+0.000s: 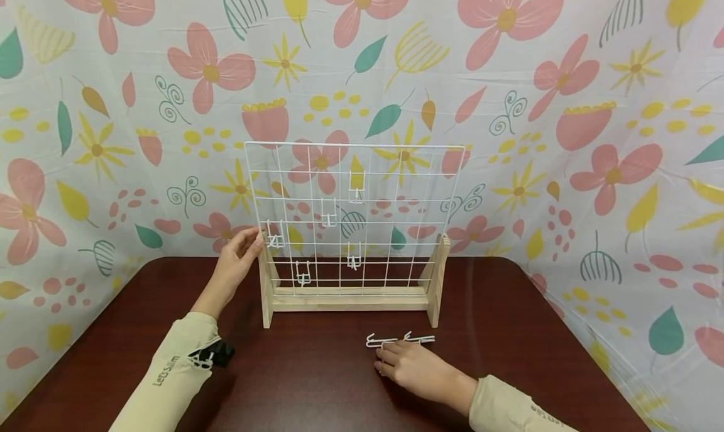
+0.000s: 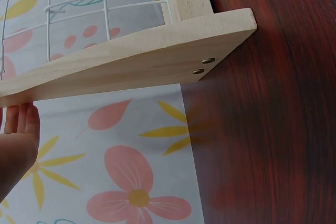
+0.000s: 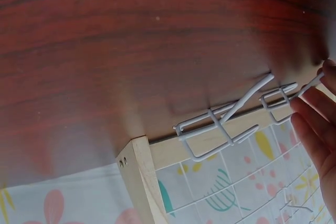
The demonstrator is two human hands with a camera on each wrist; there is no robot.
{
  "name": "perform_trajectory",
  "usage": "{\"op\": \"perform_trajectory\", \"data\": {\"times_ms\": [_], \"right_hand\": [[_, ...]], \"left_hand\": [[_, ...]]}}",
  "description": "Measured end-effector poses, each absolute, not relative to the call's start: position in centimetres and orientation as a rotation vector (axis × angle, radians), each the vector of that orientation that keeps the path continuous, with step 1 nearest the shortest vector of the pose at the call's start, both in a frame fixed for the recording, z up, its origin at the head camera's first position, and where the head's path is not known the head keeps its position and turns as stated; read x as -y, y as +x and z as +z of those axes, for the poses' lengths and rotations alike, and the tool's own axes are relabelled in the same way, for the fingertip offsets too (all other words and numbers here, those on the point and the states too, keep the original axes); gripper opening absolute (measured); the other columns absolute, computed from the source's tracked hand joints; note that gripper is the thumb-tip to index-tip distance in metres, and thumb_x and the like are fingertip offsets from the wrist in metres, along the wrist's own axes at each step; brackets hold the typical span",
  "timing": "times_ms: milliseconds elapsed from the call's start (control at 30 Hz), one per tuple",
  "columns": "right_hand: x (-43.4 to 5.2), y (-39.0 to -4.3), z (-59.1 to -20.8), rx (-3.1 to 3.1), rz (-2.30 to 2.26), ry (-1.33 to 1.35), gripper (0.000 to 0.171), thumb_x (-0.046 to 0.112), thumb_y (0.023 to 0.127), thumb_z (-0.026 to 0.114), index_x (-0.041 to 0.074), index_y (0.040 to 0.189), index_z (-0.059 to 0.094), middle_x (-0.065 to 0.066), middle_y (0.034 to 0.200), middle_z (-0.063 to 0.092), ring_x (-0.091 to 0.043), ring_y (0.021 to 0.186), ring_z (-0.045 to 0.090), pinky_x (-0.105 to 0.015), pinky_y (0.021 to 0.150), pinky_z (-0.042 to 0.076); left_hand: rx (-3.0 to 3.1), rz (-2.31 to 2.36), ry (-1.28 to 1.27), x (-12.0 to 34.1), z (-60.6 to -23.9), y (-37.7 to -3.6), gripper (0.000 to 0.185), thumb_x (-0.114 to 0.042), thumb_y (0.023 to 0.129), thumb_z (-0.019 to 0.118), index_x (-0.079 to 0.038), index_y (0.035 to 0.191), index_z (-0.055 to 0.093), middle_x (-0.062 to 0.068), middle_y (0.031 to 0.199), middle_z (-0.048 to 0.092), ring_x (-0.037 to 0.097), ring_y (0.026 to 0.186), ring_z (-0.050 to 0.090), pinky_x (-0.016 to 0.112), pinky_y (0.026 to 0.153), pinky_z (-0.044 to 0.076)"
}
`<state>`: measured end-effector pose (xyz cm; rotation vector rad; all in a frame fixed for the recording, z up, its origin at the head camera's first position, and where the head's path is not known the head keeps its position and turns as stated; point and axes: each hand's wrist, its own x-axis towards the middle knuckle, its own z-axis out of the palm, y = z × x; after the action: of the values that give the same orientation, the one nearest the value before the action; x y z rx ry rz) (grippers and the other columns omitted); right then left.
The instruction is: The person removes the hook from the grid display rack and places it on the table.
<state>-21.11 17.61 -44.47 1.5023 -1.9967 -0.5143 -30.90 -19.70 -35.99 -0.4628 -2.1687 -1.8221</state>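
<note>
Hooks (image 1: 400, 339) lie at the right hand's (image 1: 415, 370) relaxed fingertips, ungripped; left hand (image 1: 234, 265) touches rack (image 1: 351, 224).

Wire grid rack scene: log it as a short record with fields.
rack: white wire grid upright in a wooden stand on a dark red table
on grid: five white hooks
left hand: fingers at the grid's left edge, by a hook
right hand: touching loose hooks on the table
</note>
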Motion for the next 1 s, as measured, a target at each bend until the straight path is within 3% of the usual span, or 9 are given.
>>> {"op": "perform_trajectory", "data": {"times_ms": [67,200,300,633,1000], "right_hand": [[-17.6,-21.1,-44.6,1.987,-0.519,1.499,0.024,0.020,0.083,0.060,0.017,0.102,0.074,0.001,0.104,0.069,-0.014,0.096,0.064,-0.027,0.086,0.051],[-17.7,-21.1,-44.7,1.962,-0.526,1.493,0.023,0.021,0.083,0.059,0.018,0.101,0.074,0.002,0.103,0.069,-0.013,0.095,0.064,-0.027,0.085,0.051],[-17.8,-21.2,-44.7,1.940,-0.506,1.498,0.023,0.021,0.084,0.058,0.018,0.100,0.074,0.002,0.102,0.069,-0.013,0.095,0.064,-0.027,0.085,0.051],[-17.9,-21.2,-44.3,1.901,-0.429,1.551,0.025,0.026,0.098,0.051,0.016,0.105,0.073,0.000,0.108,0.069,-0.017,0.101,0.065,-0.031,0.090,0.050],[-17.5,-21.6,-43.2,1.912,-0.263,1.460,0.036,0.026,0.104,0.039,0.011,0.111,0.071,-0.005,0.114,0.068,-0.021,0.110,0.062,-0.038,0.098,0.046]], "left_hand": [[2.169,-1.817,-0.462,19.4,-35.2,-30.1,0.040,-0.010,0.101,0.048,0.011,0.135,0.042,0.022,0.123,0.050,-0.005,0.098,0.051,0.009,0.085,0.042],[2.164,-1.815,-0.460,19.5,-35.5,-30.5,0.041,-0.012,0.101,0.049,0.010,0.135,0.043,0.020,0.123,0.050,-0.005,0.099,0.051,0.008,0.085,0.042],[2.157,-1.812,-0.469,19.9,-36.5,-31.6,0.043,-0.016,0.102,0.050,0.008,0.137,0.043,0.028,0.130,0.046,-0.004,0.101,0.051,0.009,0.086,0.041],[2.148,-1.799,-0.470,20.0,-36.8,-31.9,0.043,-0.020,0.101,0.051,0.006,0.135,0.045,0.026,0.129,0.047,-0.002,0.103,0.052,0.010,0.087,0.042],[2.139,-1.796,-0.472,20.0,-37.0,-31.9,0.042,-0.019,0.101,0.051,0.007,0.134,0.046,0.025,0.127,0.047,-0.002,0.102,0.052,0.010,0.088,0.042]]}}
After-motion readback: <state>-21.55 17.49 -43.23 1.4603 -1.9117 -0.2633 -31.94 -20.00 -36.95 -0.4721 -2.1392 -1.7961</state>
